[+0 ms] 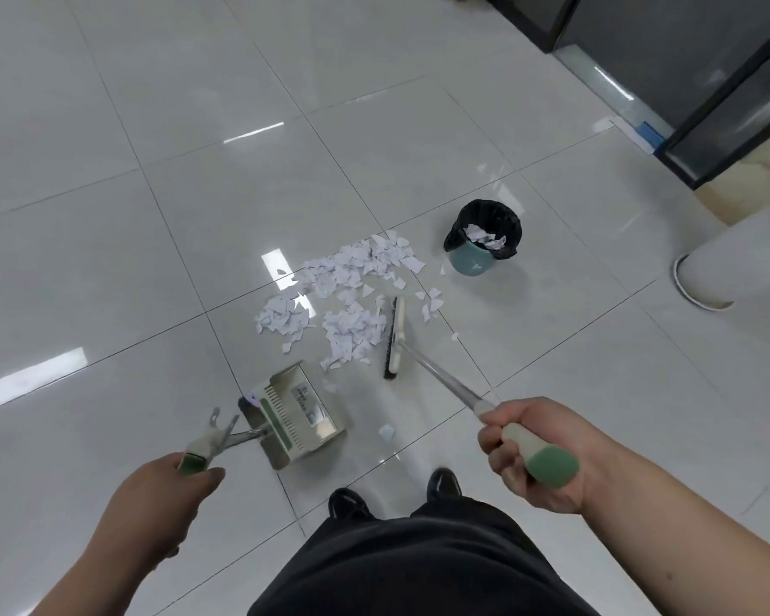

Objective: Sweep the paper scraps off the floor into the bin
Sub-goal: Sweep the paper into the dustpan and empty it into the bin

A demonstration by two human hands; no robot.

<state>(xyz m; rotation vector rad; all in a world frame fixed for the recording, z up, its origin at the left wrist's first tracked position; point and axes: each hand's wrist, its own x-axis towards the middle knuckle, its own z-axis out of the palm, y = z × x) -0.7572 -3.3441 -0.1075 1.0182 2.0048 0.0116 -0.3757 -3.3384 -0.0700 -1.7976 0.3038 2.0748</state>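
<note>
Head view, right hand: my right hand (534,455) is closed tight round the padded green and cream end of the broom (395,337), fingers curled under it.
Broom head: at the far end of the shaft, ahead and left of that grip, down on the floor (107,215) with its bristles against the right edge of the nearest heap.
Left hand: my left hand (170,495) is curled round the green end of the dustpan (299,415) handle.
Dustpan: just ahead and right of the left grip, its mouth turned away from me toward the heap.
Paper scraps: the paper scraps (343,295) lie beyond the dustpan lip and left of the broom head. A few strays sit right of the head, and 1 lies between the dustpan and my right grip.
Bin: the bin (483,244) stands beyond the broom head, well ahead of the right grip, with a black liner and some paper already inside.
Handling: I judge the scraps thin, limp and nearly weightless. They should slide easily on glossy tile and flutter under a fast stroke, so short, slow strokes suit them.
Hold: I would not pick them up by hand. The padded broom end serves, and the light dustpan probably needs its lip pressed down or it may skate.
</note>
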